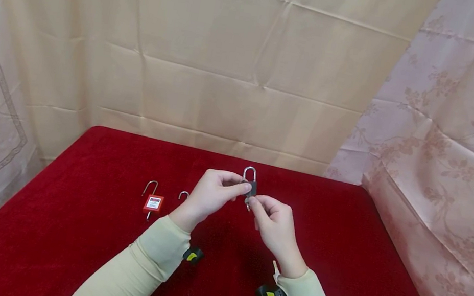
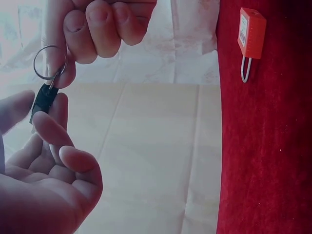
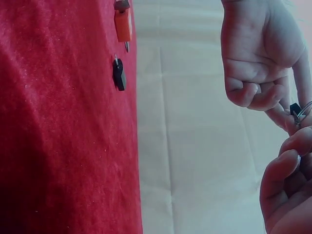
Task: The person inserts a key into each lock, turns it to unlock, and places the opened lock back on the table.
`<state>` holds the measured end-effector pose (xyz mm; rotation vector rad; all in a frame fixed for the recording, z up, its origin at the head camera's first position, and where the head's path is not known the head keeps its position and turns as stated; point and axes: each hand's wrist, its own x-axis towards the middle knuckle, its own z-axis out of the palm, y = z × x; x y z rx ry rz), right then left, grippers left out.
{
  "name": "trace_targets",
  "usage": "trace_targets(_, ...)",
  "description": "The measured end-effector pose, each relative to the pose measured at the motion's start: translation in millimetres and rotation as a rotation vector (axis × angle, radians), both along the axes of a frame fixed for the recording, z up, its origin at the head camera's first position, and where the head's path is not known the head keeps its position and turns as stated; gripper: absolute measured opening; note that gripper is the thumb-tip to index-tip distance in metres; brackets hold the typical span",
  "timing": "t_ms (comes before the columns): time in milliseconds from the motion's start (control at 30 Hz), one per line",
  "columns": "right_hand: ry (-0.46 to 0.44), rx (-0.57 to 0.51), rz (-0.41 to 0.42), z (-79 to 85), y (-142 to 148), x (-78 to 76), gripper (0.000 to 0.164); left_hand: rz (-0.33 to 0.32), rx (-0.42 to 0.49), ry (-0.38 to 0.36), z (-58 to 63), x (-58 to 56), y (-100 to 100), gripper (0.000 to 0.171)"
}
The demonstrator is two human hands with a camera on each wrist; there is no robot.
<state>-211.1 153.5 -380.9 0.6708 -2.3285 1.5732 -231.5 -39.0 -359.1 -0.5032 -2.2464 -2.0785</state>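
Note:
My left hand (image 1: 211, 191) pinches a dark padlock (image 1: 252, 189) between thumb and fingers, its silver shackle (image 1: 250, 170) pointing up and away. Just below the lock body, my right hand (image 1: 275, 222) grips the key (image 1: 248, 203) at the lock's bottom end. In the left wrist view a key ring (image 2: 35, 63) hangs at the right hand's fingertips, close to the black lock body (image 2: 44, 99). The right wrist view shows both hands meeting at its right edge, with the padlock (image 3: 295, 109) mostly hidden by fingers.
A red padlock (image 1: 153, 203) with a white label lies on the red cloth-covered table (image 1: 44, 221) to the left, shackle raised, key below. Nearer my left hand is a second black padlock (image 3: 120, 78), mostly hidden in the head view. Beige curtains (image 1: 213, 61) hang behind the table.

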Motion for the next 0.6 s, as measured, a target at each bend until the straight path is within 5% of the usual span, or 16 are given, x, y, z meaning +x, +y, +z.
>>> trace_targets(233,0.019,0.001,0.006,3.5,2.5,-0.1,0.014,-0.038,0.018,-0.007,1.2,0.4,-1.9,0.016)
trace_targets(600,0.083,-0.027,-0.077,15.9,17.5,0.0,0.006,0.013,0.015,-0.005,1.2,0.9,-1.0,0.016)
